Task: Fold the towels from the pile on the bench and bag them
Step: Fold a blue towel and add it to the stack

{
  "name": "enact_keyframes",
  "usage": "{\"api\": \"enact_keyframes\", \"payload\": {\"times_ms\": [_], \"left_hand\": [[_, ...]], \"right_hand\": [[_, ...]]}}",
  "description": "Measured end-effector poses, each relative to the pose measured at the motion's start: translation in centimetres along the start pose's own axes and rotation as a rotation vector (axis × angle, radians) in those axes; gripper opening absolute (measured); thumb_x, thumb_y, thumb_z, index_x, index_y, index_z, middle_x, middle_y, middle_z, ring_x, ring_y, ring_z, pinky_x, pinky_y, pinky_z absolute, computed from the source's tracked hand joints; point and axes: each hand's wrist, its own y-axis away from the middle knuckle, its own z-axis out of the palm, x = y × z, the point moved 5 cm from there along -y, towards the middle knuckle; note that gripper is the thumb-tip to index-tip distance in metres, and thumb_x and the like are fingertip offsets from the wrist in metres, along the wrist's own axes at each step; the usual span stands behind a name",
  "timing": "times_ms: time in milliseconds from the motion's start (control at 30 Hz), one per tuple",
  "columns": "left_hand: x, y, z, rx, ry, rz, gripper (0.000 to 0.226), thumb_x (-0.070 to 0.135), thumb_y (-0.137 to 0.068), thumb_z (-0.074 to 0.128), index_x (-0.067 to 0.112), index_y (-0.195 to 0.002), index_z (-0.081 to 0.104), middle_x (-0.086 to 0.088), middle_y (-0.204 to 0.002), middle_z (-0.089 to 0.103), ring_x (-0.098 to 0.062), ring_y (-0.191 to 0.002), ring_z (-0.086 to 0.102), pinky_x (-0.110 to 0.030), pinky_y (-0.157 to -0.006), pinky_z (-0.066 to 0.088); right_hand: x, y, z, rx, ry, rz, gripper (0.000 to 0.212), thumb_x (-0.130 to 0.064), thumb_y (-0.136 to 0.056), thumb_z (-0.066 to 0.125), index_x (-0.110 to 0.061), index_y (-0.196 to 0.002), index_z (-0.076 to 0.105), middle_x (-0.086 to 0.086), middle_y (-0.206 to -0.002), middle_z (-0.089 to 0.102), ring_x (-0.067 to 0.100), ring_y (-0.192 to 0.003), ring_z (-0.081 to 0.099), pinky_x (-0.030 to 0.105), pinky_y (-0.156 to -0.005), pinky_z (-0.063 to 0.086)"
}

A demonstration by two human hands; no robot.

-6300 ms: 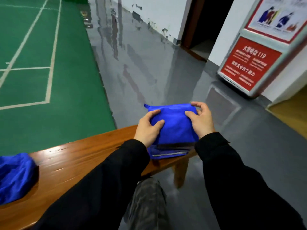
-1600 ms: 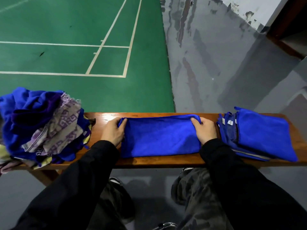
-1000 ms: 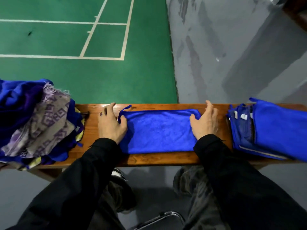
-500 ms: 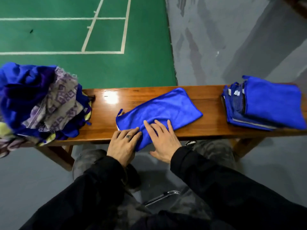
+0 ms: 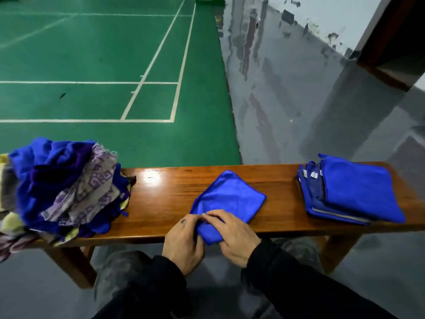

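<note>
A folded blue towel (image 5: pixel 232 199) lies cornerwise on the middle of the wooden bench (image 5: pixel 167 199), its near corner hanging over the front edge. My left hand (image 5: pixel 184 242) and my right hand (image 5: pixel 232 236) both grip that near corner, fingers curled on the cloth. An unfolded pile of blue, purple and patterned towels (image 5: pixel 62 187) sits at the bench's left end. At the right end lies a blue bag (image 5: pixel 358 194) with folded blue cloth stacked under and beside it.
Beyond the bench are a green court floor (image 5: pixel 92 65) with white lines and a wet-looking grey floor (image 5: pixel 299 88). A dark doorway (image 5: pixel 395 42) is at the far right. My knees are under the bench's front edge.
The towel went from a long strip lying along the bench to a smaller, squarer shape turned cornerwise. Both hands came together at its near corner and closed on it.
</note>
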Motion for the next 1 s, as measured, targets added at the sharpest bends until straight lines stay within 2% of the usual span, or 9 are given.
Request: {"api": "enact_keyframes", "payload": {"times_ms": [100,200,367,533,633,733,867,933,1000], "left_hand": [[-0.5,-0.8,0.2,-0.115,-0.132,-0.013,0.028,0.031,-0.071,0.059,0.02,-0.096,0.062,0.002,-0.091,0.062,-0.022,-0.087,0.06,-0.036,-0.074,0.049],[-1.6,-0.9,0.0,-0.16,-0.211,-0.026,0.022,0.034,-0.072,0.055,0.023,-0.09,0.061,0.005,-0.082,0.063,-0.024,-0.079,0.064,-0.035,-0.067,0.048],[-0.3,-0.7,-1.4,-0.048,0.045,-0.032,0.019,0.032,-0.088,0.053,0.024,-0.1,0.065,0.013,-0.091,0.069,-0.012,-0.082,0.064,-0.027,-0.073,0.048],[2.1,-2.3,-0.7,-0.043,0.273,-0.06,0.019,0.038,-0.093,0.063,0.022,-0.095,0.071,0.013,-0.086,0.071,-0.003,-0.08,0.066,-0.026,-0.073,0.051],[2.2,-3.9,0.1,-0.122,0.512,-0.228,0.018,0.033,-0.086,0.072,0.015,-0.087,0.073,-0.001,-0.079,0.071,-0.004,-0.073,0.061,-0.027,-0.07,0.048],[1.5,-3.6,1.8,-0.297,0.701,-0.389,0.02,0.024,-0.084,0.078,0.007,-0.091,0.072,-0.004,-0.078,0.071,-0.009,-0.071,0.06,-0.027,-0.065,0.05],[0.2,-3.6,3.0,-0.246,0.734,-0.513,0.01,0.009,-0.091,0.071,0.002,-0.098,0.071,0.005,-0.074,0.07,-0.004,-0.062,0.06,-0.014,-0.053,0.046],[-1.2,-4.8,3.3,-0.172,0.703,-0.544,0.011,0.009,-0.092,0.069,0.005,-0.102,0.071,-0.004,-0.088,0.074,-0.013,-0.078,0.066,-0.022,-0.066,0.054],[-2.5,-6.2,3.8,-0.144,0.616,-0.526,0.008,0.015,-0.092,0.069,0.011,-0.099,0.072,-0.007,-0.094,0.075,-0.017,-0.085,0.067,-0.031,-0.076,0.056]], "right_hand": [[0.7,-0.3,-1.1,-0.011,-0.132,0.056,0.077,-0.017,-0.071,0.039,-0.018,-0.148,0.047,0.001,-0.145,0.047,0.02,-0.13,0.046,0.024,-0.115,0.031],[2.2,-0.2,-2.3,0.026,-0.242,0.113,0.074,-0.006,-0.068,0.042,-0.014,-0.14,0.056,0.001,-0.14,0.052,0.012,-0.131,0.044,0.014,-0.115,0.024],[3.9,1.5,-3.0,0.154,-0.568,0.245,0.055,0.008,-0.064,0.047,-0.025,-0.1,0.072,-0.012,-0.102,0.073,0.002,-0.103,0.066,0.023,-0.094,0.049],[4.7,3.3,-3.6,0.18,-0.801,0.326,0.019,-0.01,-0.073,0.059,-0.024,-0.082,0.068,-0.013,-0.078,0.069,0.0,-0.077,0.059,0.021,-0.075,0.045],[6.6,3.9,-4.2,0.366,-1.059,0.482,0.012,-0.018,-0.077,0.063,-0.015,-0.076,0.075,-0.007,-0.081,0.073,0.007,-0.08,0.063,0.028,-0.078,0.048],[7.7,4.6,-3.4,0.375,-1.199,0.603,0.017,-0.02,-0.077,0.065,-0.014,-0.079,0.08,0.005,-0.09,0.076,0.016,-0.085,0.07,0.029,-0.081,0.053],[10.3,4.7,-3.0,0.407,-1.0,0.671,0.007,-0.014,-0.088,0.072,-0.008,-0.09,0.073,0.008,-0.092,0.076,0.019,-0.084,0.068,0.039,-0.083,0.054],[12.0,4.0,-3.2,0.431,-0.825,0.743,0.019,-0.024,-0.088,0.074,-0.006,-0.086,0.07,0.008,-0.086,0.075,0.021,-0.077,0.066,0.045,-0.08,0.054],[12.5,2.9,-3.8,0.419,-0.69,0.78,0.041,-0.048,-0.08,0.07,-0.007,-0.084,0.068,0.007,-0.083,0.075,0.027,-0.077,0.068,0.049,-0.078,0.056]]}}
